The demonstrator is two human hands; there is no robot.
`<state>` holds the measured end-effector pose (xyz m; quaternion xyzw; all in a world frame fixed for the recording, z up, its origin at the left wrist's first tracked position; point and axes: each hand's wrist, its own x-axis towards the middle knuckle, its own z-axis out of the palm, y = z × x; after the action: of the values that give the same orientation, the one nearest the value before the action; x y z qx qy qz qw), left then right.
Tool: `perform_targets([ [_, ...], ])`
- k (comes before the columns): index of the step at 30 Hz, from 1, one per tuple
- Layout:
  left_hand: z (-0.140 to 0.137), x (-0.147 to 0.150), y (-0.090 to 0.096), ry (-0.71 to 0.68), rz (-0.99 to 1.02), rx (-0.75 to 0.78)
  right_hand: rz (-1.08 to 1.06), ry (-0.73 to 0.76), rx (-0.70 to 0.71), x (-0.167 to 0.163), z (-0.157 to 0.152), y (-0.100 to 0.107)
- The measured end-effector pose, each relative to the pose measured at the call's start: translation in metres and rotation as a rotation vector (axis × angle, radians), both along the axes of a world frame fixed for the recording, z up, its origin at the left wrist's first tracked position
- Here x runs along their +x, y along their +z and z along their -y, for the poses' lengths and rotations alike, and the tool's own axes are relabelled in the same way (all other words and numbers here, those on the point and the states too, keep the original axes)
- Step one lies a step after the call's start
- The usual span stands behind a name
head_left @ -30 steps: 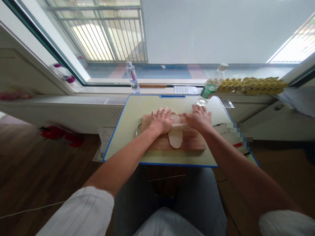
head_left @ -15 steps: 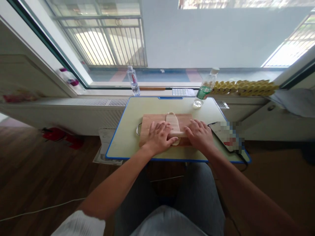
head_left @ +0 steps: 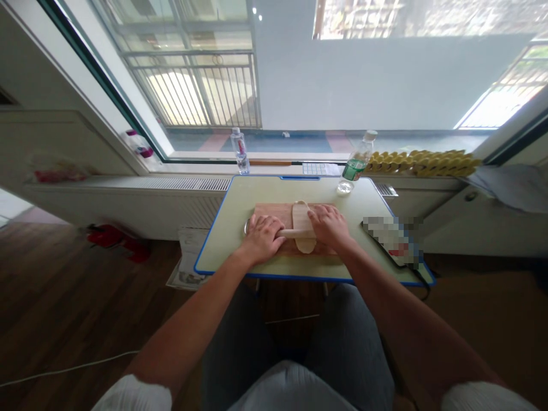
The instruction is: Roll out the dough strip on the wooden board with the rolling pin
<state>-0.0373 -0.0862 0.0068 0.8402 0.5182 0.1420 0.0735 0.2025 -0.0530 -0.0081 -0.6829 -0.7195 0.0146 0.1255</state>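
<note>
A pale rolling pin [head_left: 293, 233] lies crosswise over a long, flat strip of dough [head_left: 305, 246]. The dough runs front to back on a wooden cutting board [head_left: 273, 210]. My left hand [head_left: 262, 235] grips the pin's left end, above the left part of the board beside its metal handle. At the other end, my right hand [head_left: 330, 226] is closed over the pin and covers part of the dough's right edge. The pin's right tip is hidden under that hand.
The board rests on a small blue-edged table [head_left: 226, 228]. A green-labelled bottle [head_left: 353, 165] stands at its back right, and a phone-like flat device [head_left: 387, 242] lies on the right. Another clear bottle [head_left: 240, 153] stands by the window. A red fire extinguisher [head_left: 117, 241] is on the floor.
Both hands have shifted left along with the rolling pin. My right hand now reaches over the dough's edge, and my left hand is off the dough. The camera view has tilted up slightly.
</note>
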Motion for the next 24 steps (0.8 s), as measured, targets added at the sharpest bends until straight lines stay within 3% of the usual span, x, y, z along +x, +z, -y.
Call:
perform_targets([
  [5, -0.006, 0.020, 0.000, 0.121, 0.033, 0.014, -0.109, -0.072, -0.043, -0.001, -0.004, -0.002],
  [13, -0.042, 0.055, -0.002, 0.247, 0.011, 0.011, -0.111, -0.105, -0.158, -0.003, -0.006, 0.005],
  [24, -0.089, 0.058, -0.004, 0.217, -0.004, 0.006, -0.114, -0.147, -0.108, -0.005, -0.043, 0.007],
])
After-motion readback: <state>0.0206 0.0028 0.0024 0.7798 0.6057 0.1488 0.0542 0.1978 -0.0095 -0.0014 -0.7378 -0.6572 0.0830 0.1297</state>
